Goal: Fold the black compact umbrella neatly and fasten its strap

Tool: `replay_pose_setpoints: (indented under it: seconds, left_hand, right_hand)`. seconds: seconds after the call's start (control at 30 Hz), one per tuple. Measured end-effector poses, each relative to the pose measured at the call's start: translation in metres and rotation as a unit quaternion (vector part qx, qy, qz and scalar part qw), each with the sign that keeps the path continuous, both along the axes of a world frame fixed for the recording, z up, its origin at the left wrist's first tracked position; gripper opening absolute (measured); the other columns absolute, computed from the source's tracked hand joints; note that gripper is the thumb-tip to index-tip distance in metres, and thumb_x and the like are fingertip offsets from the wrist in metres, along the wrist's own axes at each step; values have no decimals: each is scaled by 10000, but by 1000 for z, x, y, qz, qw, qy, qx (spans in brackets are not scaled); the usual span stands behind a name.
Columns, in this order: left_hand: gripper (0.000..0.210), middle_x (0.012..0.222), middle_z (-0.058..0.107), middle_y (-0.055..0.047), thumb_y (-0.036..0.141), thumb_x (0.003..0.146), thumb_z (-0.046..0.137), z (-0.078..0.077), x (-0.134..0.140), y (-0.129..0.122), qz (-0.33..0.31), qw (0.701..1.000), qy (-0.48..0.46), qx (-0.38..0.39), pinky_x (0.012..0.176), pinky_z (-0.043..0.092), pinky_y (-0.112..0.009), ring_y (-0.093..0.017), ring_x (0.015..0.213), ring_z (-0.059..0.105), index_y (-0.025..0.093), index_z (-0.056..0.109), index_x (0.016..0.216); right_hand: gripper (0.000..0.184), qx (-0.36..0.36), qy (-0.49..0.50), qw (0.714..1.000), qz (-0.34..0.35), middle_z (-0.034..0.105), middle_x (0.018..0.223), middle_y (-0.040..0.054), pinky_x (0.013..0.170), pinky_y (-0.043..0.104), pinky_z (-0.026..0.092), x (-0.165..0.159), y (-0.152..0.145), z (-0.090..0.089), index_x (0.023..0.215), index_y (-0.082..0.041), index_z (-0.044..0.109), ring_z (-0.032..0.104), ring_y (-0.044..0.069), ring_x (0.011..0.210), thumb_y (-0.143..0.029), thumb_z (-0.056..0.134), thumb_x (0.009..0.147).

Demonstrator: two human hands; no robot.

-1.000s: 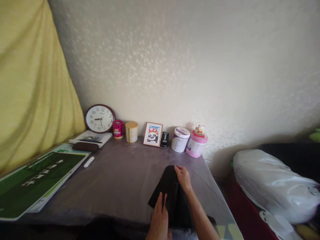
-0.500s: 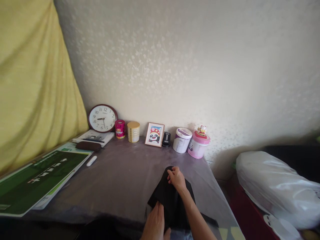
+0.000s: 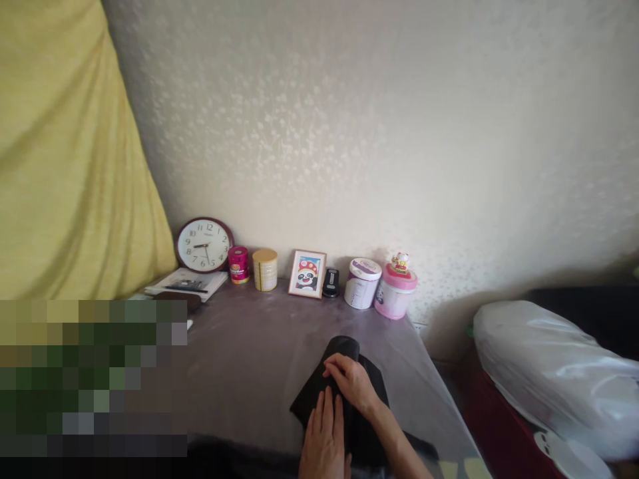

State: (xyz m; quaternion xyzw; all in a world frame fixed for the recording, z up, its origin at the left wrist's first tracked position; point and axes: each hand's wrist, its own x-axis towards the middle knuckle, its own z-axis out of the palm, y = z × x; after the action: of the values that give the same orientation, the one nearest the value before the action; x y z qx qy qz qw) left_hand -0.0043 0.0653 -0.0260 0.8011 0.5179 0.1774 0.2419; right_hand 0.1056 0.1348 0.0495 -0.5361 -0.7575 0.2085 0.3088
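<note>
A piece of folded black cloth (image 3: 312, 396) lies near the front of the table, with a rounded fold at its far end and pointed corners at the sides. My left hand (image 3: 323, 429) rests flat on its near part, fingers stretched out. Just beyond it, my right hand (image 3: 352, 382) is over the middle of the cloth with its fingers curled in and seems to grip the fabric; the fingertips are partly hidden. A dark strip of the cloth reaches out to the right under my right forearm.
Along the wall stand a clock (image 3: 204, 245), a pink can (image 3: 238, 265), a yellow-lidded can (image 3: 265, 271), a framed panda picture (image 3: 307, 273), a small black object (image 3: 331, 283) and two tubs, a white one (image 3: 362, 284) and a pink one (image 3: 394, 296). A plastic bag (image 3: 549, 372) sits at right.
My left hand has moved forward and now lies flat on top of the cloth. My right hand has drawn back slightly from the far fold. A pixelated block now covers the lower left.
</note>
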Motion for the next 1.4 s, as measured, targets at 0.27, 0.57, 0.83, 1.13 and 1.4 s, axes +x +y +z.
replay_pose_setpoints:
  seconds: [0.27,0.57,0.83,1.13,1.4]
  left_hand:
    - [893,1487,73,-108,59,594,512,-22,0,2,15,1000,-7,2,1110,211,-468,-331,1355,70,143,139,1401]
    - [785,1476,128,-120,22,667,432,-7,6,6,62,992,97,-49,1094,206,-473,-314,1351,103,155,153,1388]
    - [648,1457,207,-133,-53,766,241,14,2,3,80,983,159,-42,1083,243,-332,-249,1338,200,169,181,1371]
    - [1054,1417,298,-196,-135,482,462,37,-5,2,78,981,145,-103,1002,340,-335,-291,1282,341,203,46,1390]
    - [905,1177,555,-48,41,514,463,90,-50,8,39,961,-229,-151,941,363,-251,-189,1102,499,185,241,1380]
  right_hand:
    - [296,115,-42,991,55,679,1043,57,1047,448,272,18,-7,-27,982,-222,658,495,204,1159,-297,381,912]
    - [322,137,-55,988,-32,679,1043,67,978,406,382,34,71,-38,946,-201,671,549,206,1095,-273,360,907]
    - [273,202,-19,978,-43,657,1057,75,943,370,430,31,11,-39,1018,-210,630,558,194,1066,-244,387,898]
    - [280,151,49,973,-170,642,1084,111,924,416,441,56,11,-56,914,-181,658,582,233,1020,-253,410,804]
    - [354,-1,220,937,-271,704,833,82,796,363,483,105,-8,-60,802,-194,661,642,252,832,-451,465,658]
